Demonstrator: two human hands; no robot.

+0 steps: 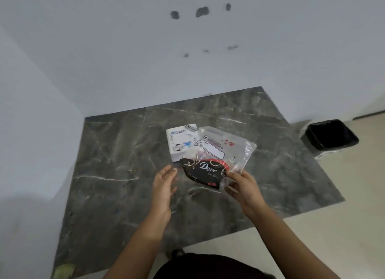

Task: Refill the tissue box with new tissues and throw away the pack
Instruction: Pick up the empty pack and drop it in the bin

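A white tissue box (180, 143) with blue print lies on the dark marble table (116, 170). In front of it and to its right, my right hand (242, 187) grips the near corner of a clear plastic tissue pack (227, 147) with a black "Dove" label, held above the table. The pack looks flat and crumpled; whether tissues are inside I cannot tell. My left hand (163, 185) hovers open just left of the pack, fingers apart, touching nothing.
A black bin (331, 137) lined with a dark bag stands on the pale floor past the table's right edge. White walls close in behind and to the left. A yellowish scrap (62, 270) lies at the table's near left corner.
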